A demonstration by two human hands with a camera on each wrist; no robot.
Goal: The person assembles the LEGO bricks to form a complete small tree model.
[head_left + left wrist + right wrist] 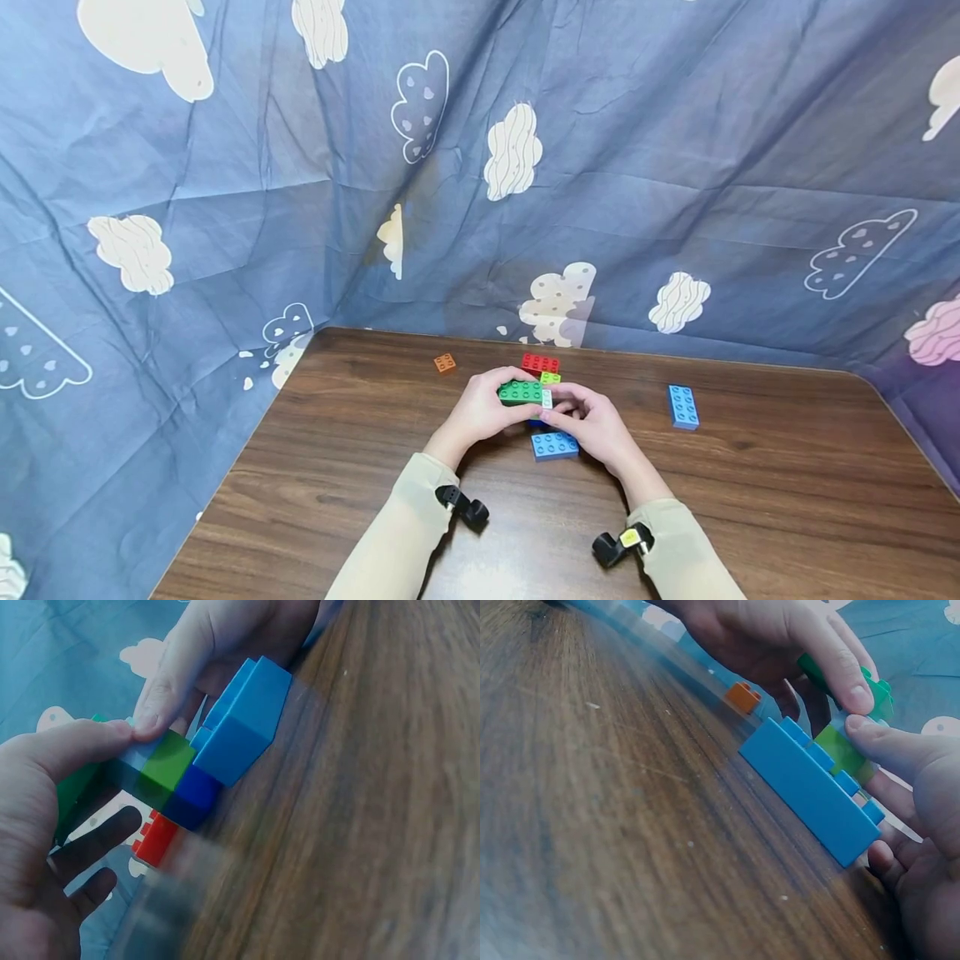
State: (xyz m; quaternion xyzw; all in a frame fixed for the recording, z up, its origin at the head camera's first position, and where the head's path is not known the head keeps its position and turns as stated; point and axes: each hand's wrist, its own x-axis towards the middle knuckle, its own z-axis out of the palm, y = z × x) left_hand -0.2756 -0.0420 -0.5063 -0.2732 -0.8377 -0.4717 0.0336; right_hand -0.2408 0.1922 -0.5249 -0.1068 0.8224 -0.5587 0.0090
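My left hand (480, 408) grips a long green brick (521, 391) between thumb and fingers. At its right end sits a small white brick (547, 399), pinched by my right hand (597, 423). In the left wrist view, a lime green brick (165, 769) lies under the white one, with a dark blue brick (198, 798) below that. The thumbs of both hands nearly meet at the white brick. A light blue brick (555, 446) lies on the table in front of this stack, close to my right hand. The hands partly hide the stack.
Behind the stack lies a red brick (540, 362), with a lime green brick (551, 378) in front of it. A small orange brick (445, 362) is at the back left, another blue brick (683, 407) to the right. A cloud-patterned cloth (600, 208) hangs behind the wooden table (315, 483).
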